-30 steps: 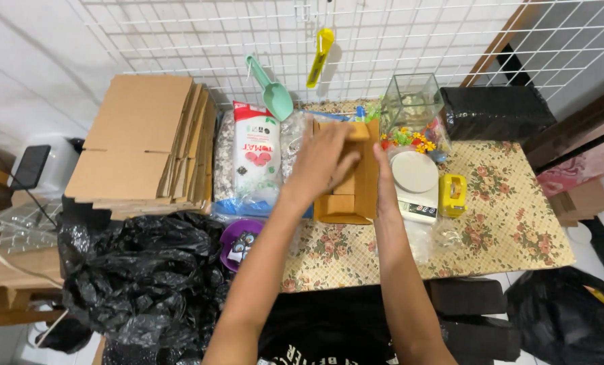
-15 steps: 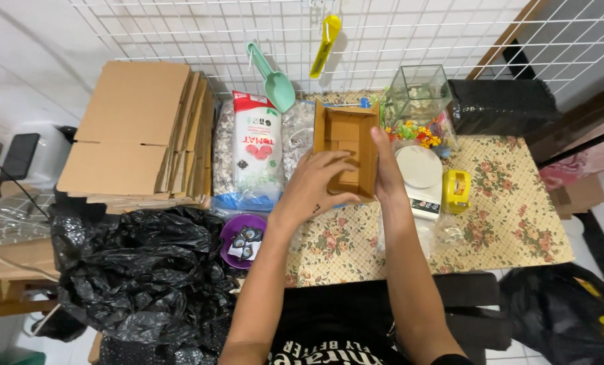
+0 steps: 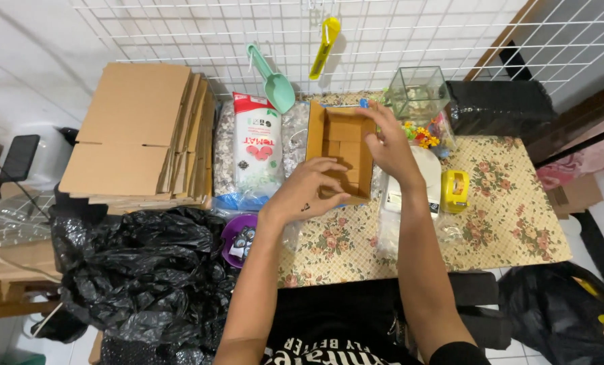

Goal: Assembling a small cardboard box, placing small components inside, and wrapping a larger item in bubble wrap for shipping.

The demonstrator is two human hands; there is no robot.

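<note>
Open cardboard box [image 3: 340, 150], upright a second ago, is now laid flat on the desk [image 3: 504, 216]; gripped by left hand [image 3: 306, 195] at 6 o'clock, right hand [image 3: 391, 142] at 3 o'clock.

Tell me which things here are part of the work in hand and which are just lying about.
In hand: open cardboard box, left hand, right hand.
Lying about: flat cardboard stack, green scoop, yellow scoop, glass tank, black bags, yellow tape dispenser.

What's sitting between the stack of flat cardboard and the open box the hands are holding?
In the head view, a white and red bag of filling lies between the cardboard stack and the open box, with a clear packet beside the box.
</note>
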